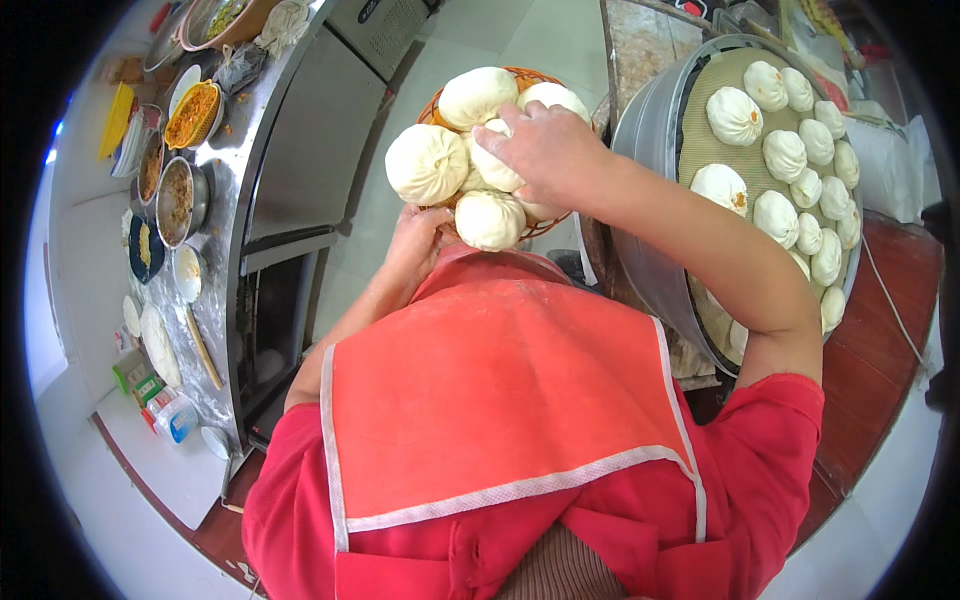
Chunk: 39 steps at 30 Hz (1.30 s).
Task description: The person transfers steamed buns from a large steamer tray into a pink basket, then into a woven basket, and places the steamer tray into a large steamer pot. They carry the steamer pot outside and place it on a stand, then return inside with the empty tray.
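An orange wicker-style basket (534,73) heaped with steamed buns (426,164) is held out in front of my apron. My left hand (417,238) grips the basket's near-left rim, its thumb by the buns. On top of the pile, my right hand (536,146) has its fingers spread around a white bun (495,161) near the middle. To the right, a large round metal steamer (651,150) holds many more pleated buns (733,116) on a mesh cloth; some show orange filling at the top.
At left, a steel worktop (217,262) carries a metal bowl of filling (182,202), a yellow basket of orange shreds (193,114), a rolling pin (201,345) and a long piece of dough (159,345). A wooden table (645,37) stands beside the steamer.
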Tool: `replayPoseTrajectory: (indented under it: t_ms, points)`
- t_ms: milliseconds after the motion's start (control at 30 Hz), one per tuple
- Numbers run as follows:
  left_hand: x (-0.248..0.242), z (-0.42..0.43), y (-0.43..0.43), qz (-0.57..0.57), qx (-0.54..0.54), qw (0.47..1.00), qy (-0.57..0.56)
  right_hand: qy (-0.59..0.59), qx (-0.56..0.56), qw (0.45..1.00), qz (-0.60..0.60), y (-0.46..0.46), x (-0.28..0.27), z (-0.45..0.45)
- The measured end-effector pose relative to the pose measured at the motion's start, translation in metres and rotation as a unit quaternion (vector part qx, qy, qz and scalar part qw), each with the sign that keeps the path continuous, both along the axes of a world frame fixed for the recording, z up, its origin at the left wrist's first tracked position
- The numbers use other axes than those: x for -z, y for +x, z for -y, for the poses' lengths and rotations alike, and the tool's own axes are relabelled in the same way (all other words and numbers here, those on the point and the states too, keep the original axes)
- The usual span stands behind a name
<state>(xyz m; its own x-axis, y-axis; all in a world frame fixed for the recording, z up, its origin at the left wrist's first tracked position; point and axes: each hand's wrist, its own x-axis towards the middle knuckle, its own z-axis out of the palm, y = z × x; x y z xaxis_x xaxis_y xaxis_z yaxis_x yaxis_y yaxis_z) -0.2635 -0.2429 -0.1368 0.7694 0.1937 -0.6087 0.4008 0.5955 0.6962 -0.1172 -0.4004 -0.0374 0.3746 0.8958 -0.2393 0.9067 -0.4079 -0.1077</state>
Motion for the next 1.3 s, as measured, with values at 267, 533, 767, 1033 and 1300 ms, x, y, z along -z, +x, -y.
replayPoseTrajectory:
  t_ms: [267,533,767,1033,1300]
  points:
    - [0.005,-0.006,-0.004,-0.025,0.036,0.999,-0.009,0.325,0.239,0.771,-0.493,0.048,-0.061,0.09]
    - [0.035,-0.028,0.002,0.13,0.263,0.93,0.223,0.597,0.472,0.6,-0.247,0.032,-0.115,0.401]
    - [0.061,-0.035,0.002,0.034,0.099,0.992,0.074,0.325,0.692,0.64,0.074,0.028,-0.057,0.557]
    - [0.075,-0.035,0.008,0.053,0.148,0.984,0.085,0.094,0.708,0.688,0.127,0.054,-0.02,0.582]
    - [0.03,0.007,0.013,0.019,0.085,0.991,0.103,0.119,0.646,0.753,-0.034,0.06,-0.037,0.592]
